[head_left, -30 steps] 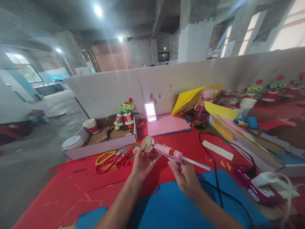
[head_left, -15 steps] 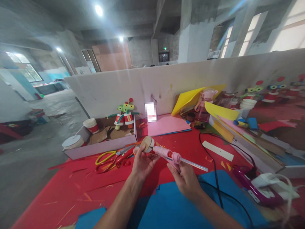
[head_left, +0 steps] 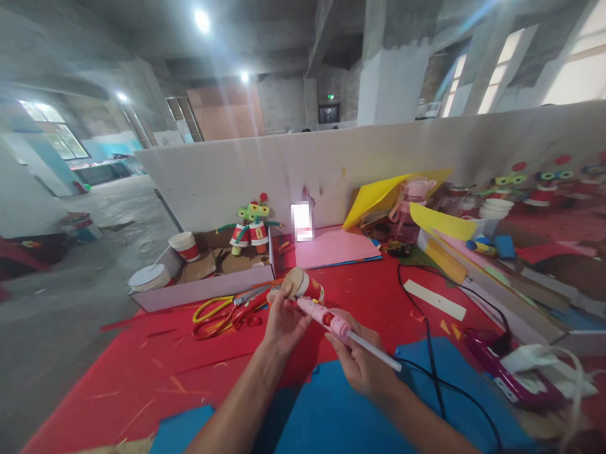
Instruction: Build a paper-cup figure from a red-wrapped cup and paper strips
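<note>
My left hand is closed around a paper cup with a red pattern on its side. A round tan cardboard piece shows at the cup's near end, under my thumb. My right hand grips a pink hot glue gun, a clear glue stick poking out of its back. The gun's nozzle is close to the cup and my left fingers; whether it touches them I cannot tell. Left of my left hand lie scissors with yellow and red handles.
A shallow box at the left holds two cup figures and cardboard. Pink paper lies by the partition. A black cord runs along the right, near a purple power strip. Blue sheets cover the near edge.
My right hand has swung the glue gun so its back end points lower toward me and its nozzle sits further left. More of the cup's patterned side shows. My left hand keeps its hold.
</note>
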### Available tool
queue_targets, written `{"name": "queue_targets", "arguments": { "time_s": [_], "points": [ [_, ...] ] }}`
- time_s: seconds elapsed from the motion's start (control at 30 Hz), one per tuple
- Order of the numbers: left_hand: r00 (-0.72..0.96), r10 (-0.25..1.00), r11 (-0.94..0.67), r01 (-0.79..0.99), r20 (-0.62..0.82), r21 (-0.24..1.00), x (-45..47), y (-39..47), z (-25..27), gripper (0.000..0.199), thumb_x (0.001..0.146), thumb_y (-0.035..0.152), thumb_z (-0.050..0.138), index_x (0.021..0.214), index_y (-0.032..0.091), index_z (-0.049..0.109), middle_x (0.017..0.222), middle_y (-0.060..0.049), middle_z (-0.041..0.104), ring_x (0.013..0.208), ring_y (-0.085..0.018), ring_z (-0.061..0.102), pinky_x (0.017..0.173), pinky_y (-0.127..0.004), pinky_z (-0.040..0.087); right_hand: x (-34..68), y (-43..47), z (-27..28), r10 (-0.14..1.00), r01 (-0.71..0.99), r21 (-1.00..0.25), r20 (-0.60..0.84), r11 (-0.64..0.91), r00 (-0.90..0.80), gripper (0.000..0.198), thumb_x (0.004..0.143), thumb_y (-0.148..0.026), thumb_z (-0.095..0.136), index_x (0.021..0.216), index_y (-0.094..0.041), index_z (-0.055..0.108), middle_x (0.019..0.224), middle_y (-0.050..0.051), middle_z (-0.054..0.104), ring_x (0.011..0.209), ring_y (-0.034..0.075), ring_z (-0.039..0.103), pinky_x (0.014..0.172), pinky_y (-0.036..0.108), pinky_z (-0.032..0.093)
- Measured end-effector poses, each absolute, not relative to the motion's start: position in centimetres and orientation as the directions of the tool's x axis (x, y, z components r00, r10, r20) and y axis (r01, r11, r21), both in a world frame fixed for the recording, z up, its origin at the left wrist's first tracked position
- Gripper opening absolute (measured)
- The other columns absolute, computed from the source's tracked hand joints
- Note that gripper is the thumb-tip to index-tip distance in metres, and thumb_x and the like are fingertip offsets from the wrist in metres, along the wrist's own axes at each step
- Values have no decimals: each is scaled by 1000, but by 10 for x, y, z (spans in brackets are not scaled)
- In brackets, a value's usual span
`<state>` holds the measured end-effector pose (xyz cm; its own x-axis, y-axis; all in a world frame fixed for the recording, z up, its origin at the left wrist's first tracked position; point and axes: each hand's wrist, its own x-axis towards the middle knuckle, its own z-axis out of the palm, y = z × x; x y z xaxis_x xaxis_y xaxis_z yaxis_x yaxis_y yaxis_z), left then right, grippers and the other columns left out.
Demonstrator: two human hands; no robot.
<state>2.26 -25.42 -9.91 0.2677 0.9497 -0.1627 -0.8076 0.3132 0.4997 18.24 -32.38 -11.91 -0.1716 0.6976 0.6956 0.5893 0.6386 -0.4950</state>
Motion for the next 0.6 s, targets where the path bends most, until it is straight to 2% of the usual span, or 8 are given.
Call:
{"name": "queue_targets", "arguments": {
  "time_s": [0.13, 0.3, 0.47, 0.6],
  "points": [
    [264, 953, 302, -810, -148, 502, 24, -254, -99, 25, 82, 25, 62, 106, 18, 58, 90, -6, 71, 83, -20, 67, 85, -38, 54, 181, -324, -116, 673, 619, -427, 703, 659, -231, 28, 95, -22, 39, 119, -17, 52, 97, 10, 69, 79, 19, 68, 69, 27, 55],
    [257, 955, 298, -823, -150, 485, 24, -252, -101, 27, 83, 25, 62, 108, 18, 59, 89, -6, 72, 81, -21, 67, 87, -41, 53, 182, -324, -118, 650, 696, -315, 705, 645, -283, 36, 93, -19, 39, 127, -14, 49, 97, 12, 69, 73, 19, 66, 62, 27, 53],
    [281, 950, 311, -826, -135, 470, 23, -253, -101, 28, 82, 24, 63, 109, 18, 60, 91, -6, 72, 82, -22, 68, 88, -42, 53, 184, -324, -122, 652, 728, -295, 710, 618, -266, 36, 92, -19, 39, 126, -16, 51, 95, 12, 69, 74, 20, 66, 66, 28, 54],
    [295, 945, 326, -812, -143, 484, 21, -254, -100, 30, 81, 25, 63, 109, 19, 59, 91, -5, 71, 82, -22, 68, 85, -42, 54, 184, -324, -119, 658, 710, -349, 722, 611, -211, 35, 91, -20, 41, 124, -16, 53, 94, 12, 70, 74, 20, 68, 65, 27, 55]
  ]
}}
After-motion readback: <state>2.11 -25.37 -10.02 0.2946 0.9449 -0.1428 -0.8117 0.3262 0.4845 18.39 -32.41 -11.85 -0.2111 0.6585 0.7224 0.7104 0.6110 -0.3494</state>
